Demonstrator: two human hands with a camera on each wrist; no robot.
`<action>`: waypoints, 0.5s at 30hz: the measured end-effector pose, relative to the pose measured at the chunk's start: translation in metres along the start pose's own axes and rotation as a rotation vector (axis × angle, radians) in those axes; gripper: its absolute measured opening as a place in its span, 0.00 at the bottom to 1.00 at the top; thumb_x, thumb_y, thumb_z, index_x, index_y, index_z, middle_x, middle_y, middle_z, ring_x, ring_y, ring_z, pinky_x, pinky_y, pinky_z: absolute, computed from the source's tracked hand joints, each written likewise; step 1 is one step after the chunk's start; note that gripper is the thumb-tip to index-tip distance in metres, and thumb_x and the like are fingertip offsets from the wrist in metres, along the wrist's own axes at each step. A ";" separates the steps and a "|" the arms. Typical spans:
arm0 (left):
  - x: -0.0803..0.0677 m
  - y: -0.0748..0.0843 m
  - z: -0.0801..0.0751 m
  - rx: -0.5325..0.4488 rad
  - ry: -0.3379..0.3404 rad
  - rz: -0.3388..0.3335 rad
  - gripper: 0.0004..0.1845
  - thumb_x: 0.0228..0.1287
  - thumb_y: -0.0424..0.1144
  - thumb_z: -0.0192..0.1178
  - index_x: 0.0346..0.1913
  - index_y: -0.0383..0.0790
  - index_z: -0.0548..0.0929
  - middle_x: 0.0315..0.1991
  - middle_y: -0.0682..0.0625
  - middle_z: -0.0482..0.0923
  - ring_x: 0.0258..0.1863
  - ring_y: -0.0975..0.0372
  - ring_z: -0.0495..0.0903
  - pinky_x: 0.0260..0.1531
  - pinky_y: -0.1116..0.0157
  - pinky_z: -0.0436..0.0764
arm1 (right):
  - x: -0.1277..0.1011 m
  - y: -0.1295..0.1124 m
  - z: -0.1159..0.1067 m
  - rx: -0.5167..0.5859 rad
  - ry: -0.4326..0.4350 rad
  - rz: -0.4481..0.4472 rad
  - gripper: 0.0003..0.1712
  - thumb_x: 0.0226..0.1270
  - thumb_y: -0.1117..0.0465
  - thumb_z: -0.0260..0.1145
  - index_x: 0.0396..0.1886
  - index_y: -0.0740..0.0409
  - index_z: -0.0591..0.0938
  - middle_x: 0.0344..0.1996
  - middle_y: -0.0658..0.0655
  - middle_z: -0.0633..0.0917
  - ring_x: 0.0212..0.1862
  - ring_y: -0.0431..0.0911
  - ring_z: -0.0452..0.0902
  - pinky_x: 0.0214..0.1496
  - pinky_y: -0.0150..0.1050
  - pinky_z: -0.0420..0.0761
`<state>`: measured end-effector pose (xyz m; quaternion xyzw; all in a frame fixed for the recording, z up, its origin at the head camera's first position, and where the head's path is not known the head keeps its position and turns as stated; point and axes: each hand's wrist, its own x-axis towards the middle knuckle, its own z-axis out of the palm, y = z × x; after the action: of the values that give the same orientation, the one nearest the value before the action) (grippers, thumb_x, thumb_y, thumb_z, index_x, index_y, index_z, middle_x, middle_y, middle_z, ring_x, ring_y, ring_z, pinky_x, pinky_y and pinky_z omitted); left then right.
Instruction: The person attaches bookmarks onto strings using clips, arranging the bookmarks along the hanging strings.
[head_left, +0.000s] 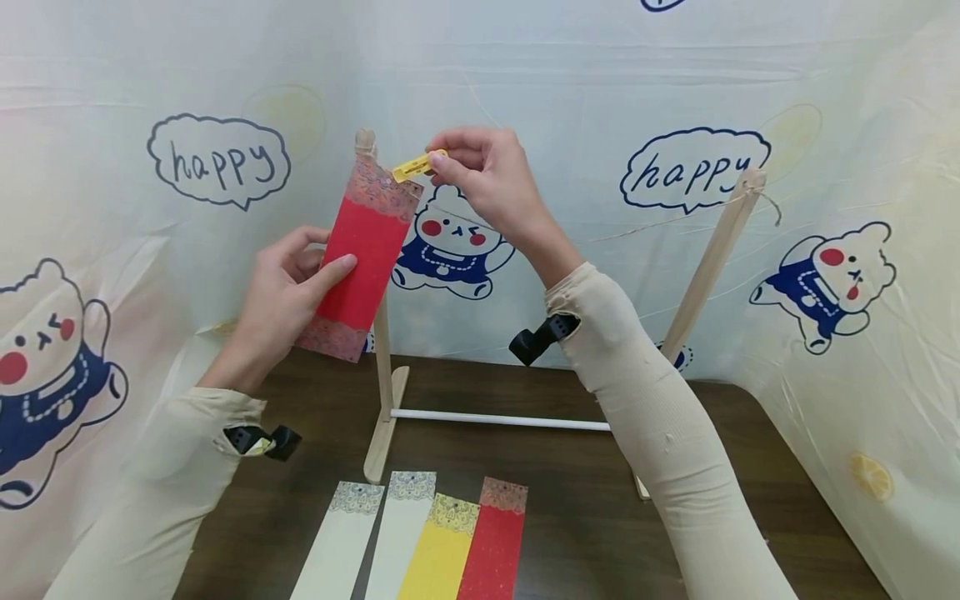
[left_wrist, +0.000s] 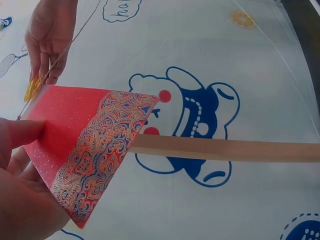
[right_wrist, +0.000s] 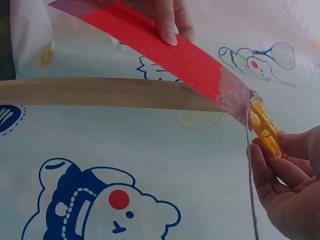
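- Red patterned card [head_left: 367,250] hangs tilted in the air before the left wooden post [head_left: 383,358], its upper end leaning toward the clip, between a person's two hands.
- Left hand [head_left: 281,292] pinches the card by its long left edge, thumb across the front face and fingers behind.
- Right hand [head_left: 487,179], raised above and to the other side, pinches a yellow clip [head_left: 412,168] between thumb and fingers, its nose at the card's patterned top edge.
- String [right_wrist: 252,205] runs past that same edge in the right wrist view, and reaches the right wooden post [head_left: 712,267] in the head view.
- Step in hand, by the look of it: fastening the card's top edge to the string with the clip.
- Whether the clip already bites on both card and string is hard to tell, the nose being small and partly hidden.
- Next move likely calls for keeping card and string together under the clip, easing the right hand's pinch so it grips, and only then freeing the left hand.
- Below, on the dark table [head_left: 570,517], two white cards [head_left: 345,533], a yellow card [head_left: 438,550] and a second red card [head_left: 491,550] lie side by side, well apart from both hands.
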<state>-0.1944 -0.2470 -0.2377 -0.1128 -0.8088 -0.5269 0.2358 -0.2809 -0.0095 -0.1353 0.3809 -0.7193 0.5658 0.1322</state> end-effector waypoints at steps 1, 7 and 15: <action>0.000 0.000 0.001 -0.006 -0.003 -0.002 0.22 0.68 0.49 0.63 0.61 0.47 0.75 0.51 0.47 0.84 0.43 0.60 0.85 0.38 0.68 0.84 | 0.000 0.001 0.000 -0.005 -0.001 0.001 0.11 0.71 0.65 0.64 0.48 0.67 0.84 0.43 0.61 0.88 0.40 0.49 0.84 0.55 0.34 0.79; 0.001 0.001 0.002 -0.023 -0.017 -0.008 0.21 0.69 0.48 0.62 0.61 0.46 0.75 0.51 0.46 0.84 0.42 0.60 0.85 0.37 0.68 0.84 | -0.001 0.004 0.002 -0.005 -0.009 -0.003 0.12 0.71 0.64 0.65 0.49 0.68 0.84 0.42 0.61 0.89 0.40 0.49 0.84 0.54 0.35 0.79; 0.001 0.000 0.001 -0.047 -0.015 0.001 0.20 0.70 0.44 0.62 0.61 0.44 0.75 0.48 0.50 0.85 0.41 0.62 0.85 0.36 0.68 0.84 | 0.000 0.008 0.006 0.063 -0.024 -0.007 0.12 0.71 0.65 0.64 0.48 0.69 0.84 0.43 0.62 0.88 0.41 0.50 0.86 0.58 0.34 0.78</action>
<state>-0.1949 -0.2462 -0.2375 -0.1228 -0.7978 -0.5448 0.2271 -0.2849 -0.0144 -0.1426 0.3939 -0.7013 0.5832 0.1134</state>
